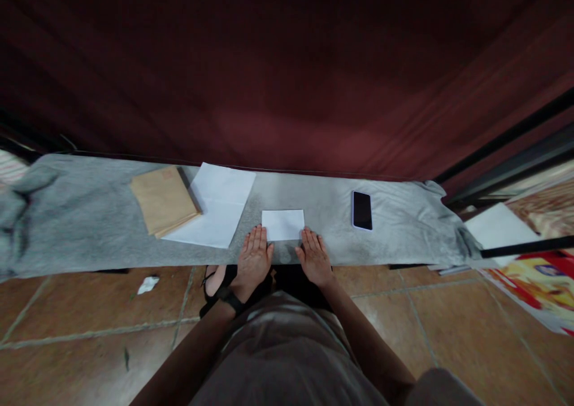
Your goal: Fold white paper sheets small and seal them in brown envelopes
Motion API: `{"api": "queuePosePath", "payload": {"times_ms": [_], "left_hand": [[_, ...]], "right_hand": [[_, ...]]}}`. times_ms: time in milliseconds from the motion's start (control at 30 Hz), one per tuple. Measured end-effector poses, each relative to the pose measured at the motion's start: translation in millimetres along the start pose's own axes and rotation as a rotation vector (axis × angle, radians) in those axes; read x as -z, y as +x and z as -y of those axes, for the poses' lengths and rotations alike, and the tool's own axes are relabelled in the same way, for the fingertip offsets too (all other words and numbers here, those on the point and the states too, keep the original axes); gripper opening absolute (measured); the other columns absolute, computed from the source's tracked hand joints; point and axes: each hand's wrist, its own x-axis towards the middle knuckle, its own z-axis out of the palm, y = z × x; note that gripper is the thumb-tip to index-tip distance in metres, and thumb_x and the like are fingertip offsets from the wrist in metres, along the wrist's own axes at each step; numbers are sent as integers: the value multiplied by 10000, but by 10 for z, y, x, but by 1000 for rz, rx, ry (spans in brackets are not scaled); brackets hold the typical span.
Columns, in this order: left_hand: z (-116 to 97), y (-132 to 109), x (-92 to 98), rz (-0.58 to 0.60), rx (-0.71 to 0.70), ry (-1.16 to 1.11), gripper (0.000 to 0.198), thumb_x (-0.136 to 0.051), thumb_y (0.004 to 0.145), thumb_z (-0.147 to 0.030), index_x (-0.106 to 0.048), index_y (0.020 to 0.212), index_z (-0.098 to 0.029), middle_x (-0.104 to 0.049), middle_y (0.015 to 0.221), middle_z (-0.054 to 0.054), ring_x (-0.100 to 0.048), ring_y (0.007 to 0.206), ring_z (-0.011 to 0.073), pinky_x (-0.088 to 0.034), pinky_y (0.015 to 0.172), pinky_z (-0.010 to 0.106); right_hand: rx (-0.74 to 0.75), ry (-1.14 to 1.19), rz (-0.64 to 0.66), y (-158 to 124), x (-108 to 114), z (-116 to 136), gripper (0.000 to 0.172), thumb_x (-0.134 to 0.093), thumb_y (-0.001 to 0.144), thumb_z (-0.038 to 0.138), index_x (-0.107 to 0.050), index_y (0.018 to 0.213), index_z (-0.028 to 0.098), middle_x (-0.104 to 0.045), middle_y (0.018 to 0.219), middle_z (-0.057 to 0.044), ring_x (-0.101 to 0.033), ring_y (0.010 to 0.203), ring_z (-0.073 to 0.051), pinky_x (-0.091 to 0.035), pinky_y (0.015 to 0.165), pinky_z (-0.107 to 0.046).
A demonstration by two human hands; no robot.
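Note:
A small white rectangle of paper point(283, 225), perhaps folded, lies flat in front of me on the grey cloth. My left hand point(254, 255) rests palm down at its lower left corner, fingers stretched out. On the other side, my right hand point(315, 255) also lies flat, its fingertips by the paper's lower right corner. Neither hand grips anything. To the left are larger white sheets point(224, 200), partly covered by a stack of brown envelopes point(164, 200).
A phone point(362, 210) lies to the right on the cloth-covered narrow surface point(323, 194). Behind it rises a dark red panel point(287, 95). A black bar point(529, 246) and a colourful red and yellow package point(542, 280) are at the far right. Tiled floor point(381, 316) shows below.

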Motion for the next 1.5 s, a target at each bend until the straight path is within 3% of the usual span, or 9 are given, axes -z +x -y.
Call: {"api": "queuePosePath", "payload": {"times_ms": [133, 267, 467, 700, 1167, 1333, 1500], "left_hand": [[-123, 147, 14, -2, -36, -23, 599, -291, 1024, -303, -318, 1548, -12, -351, 1600, 220, -256, 1529, 298, -241, 1247, 515], [-245, 408, -112, 42, -129, -50, 598, -280, 1007, -246, -278, 1573, -55, -344, 1618, 173, -236, 1538, 250, -227, 1259, 475], [-192, 614, -299, 128, -134, -4, 594, -279, 974, -181, -336, 1551, -50, -365, 1610, 167, -238, 1536, 244, -234, 1254, 454], [-64, 572, -229, 141, -39, 30, 600, -266, 1012, -282, -329, 1550, -25, -317, 1630, 167, -216, 1544, 253, -207, 1262, 440], [132, 542, -196, 121, 25, 52, 613, -282, 1021, -331, -339, 1546, -18, -335, 1619, 176, -257, 1532, 268, -221, 1257, 443], [92, 545, -172, 98, 21, 48, 617, -273, 1022, -333, -349, 1534, 1, -346, 1608, 199, -259, 1530, 288, -227, 1251, 478], [-101, 376, -133, 64, -72, 17, 589, -250, 1014, -264, -340, 1543, -22, -344, 1616, 173, -243, 1536, 263, -219, 1256, 470]], "right_hand": [[-45, 55, 8, 181, 57, 38, 568, -243, 1085, 375, -393, 1534, 62, -421, 1576, -171, -385, 1475, -277, -280, 1222, -499], [-11, 105, 69, 545, 48, 188, 560, -194, 1085, 369, -349, 1566, 127, -364, 1617, -100, -317, 1513, -222, -242, 1248, -454], [-22, 89, 165, 853, -136, 307, 562, -203, 1083, 404, -388, 1552, 155, -387, 1605, -82, -320, 1513, -204, -243, 1246, -426], [-35, 33, 158, 791, -251, 154, 585, -273, 1075, 421, -329, 1572, 117, -305, 1638, -95, -277, 1529, -230, -171, 1256, -435], [-89, -18, 16, 600, -178, -209, 558, -361, 1062, 388, -396, 1540, 101, -406, 1589, -146, -387, 1466, -288, -265, 1210, -480], [-126, 37, -41, 563, -116, -74, 552, -320, 1068, 357, -366, 1554, 101, -419, 1580, -164, -385, 1471, -278, -274, 1209, -488], [26, 94, 26, 437, -114, 261, 546, -287, 1076, 356, -338, 1569, 126, -360, 1620, -113, -337, 1501, -236, -251, 1232, -446]]}}
